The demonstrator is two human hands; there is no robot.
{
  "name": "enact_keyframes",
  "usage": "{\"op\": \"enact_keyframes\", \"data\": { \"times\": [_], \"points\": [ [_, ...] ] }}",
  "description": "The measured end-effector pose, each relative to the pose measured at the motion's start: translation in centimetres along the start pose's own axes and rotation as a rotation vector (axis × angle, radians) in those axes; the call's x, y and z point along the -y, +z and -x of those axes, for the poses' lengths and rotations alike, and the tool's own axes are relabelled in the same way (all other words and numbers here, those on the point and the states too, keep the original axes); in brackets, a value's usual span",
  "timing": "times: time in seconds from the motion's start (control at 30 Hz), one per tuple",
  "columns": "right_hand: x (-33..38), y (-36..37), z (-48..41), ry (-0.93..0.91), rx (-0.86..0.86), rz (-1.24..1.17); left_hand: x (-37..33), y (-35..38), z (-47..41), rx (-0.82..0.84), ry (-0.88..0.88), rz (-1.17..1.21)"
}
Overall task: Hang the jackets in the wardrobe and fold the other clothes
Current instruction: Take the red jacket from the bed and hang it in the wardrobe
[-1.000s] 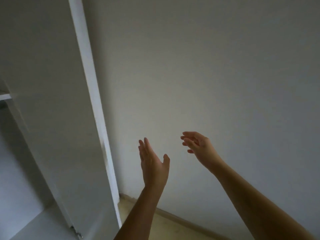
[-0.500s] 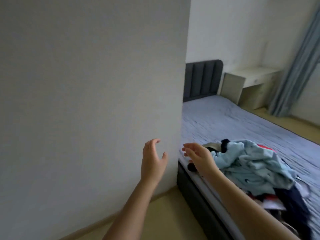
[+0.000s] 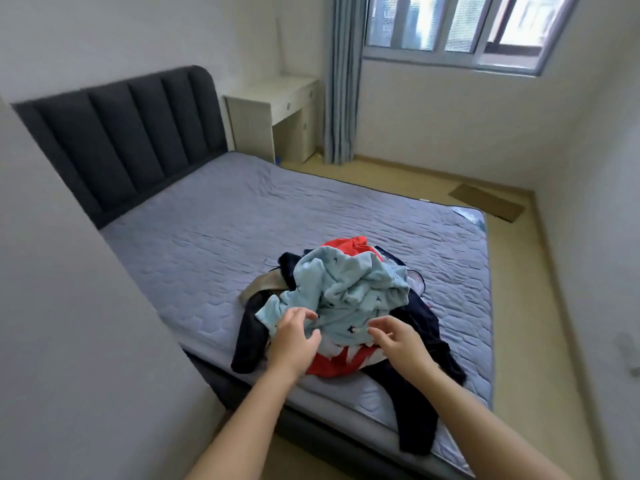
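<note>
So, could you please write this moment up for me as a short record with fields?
surface: grey quilted mattress, dark padded headboard behind
heap top: light blue patterned fleece garment, crumpled
heap below: red garments; dark navy garments, one trailing toward the mattress's front edge
left hand: over the blue garment's near edge, fingers loosely curled, gripping nothing
right hand: beside it, likewise empty
folded items: none visible
background: pale wooden desk, grey-blue curtain
</note>
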State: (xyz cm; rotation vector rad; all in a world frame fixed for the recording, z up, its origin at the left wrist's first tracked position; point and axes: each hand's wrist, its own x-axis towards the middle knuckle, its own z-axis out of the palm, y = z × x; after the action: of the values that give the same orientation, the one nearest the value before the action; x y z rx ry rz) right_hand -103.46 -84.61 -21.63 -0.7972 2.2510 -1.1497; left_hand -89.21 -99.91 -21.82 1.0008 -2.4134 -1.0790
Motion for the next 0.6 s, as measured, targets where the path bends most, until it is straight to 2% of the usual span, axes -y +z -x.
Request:
{"op": "enact_keyframes", "data": {
  "times": [0.2,0.47,0.6],
  "points": [
    [-3.2,-2.3,-7.5,0.095,-0.006,0.052,0.7,4.2,-9.8,0.167,0.068,-0.113],
    [-10.0,-2.6,-19.6,0.22,0.073,0.165,4.2,13.2,-20.5,0.342,0.021,-0.319],
    [-13.4,-2.1,-24.9,0.263,0.08,0.257,5.9,18.5,-26.2,0.313,0.002,-0.336]
  ]
}}
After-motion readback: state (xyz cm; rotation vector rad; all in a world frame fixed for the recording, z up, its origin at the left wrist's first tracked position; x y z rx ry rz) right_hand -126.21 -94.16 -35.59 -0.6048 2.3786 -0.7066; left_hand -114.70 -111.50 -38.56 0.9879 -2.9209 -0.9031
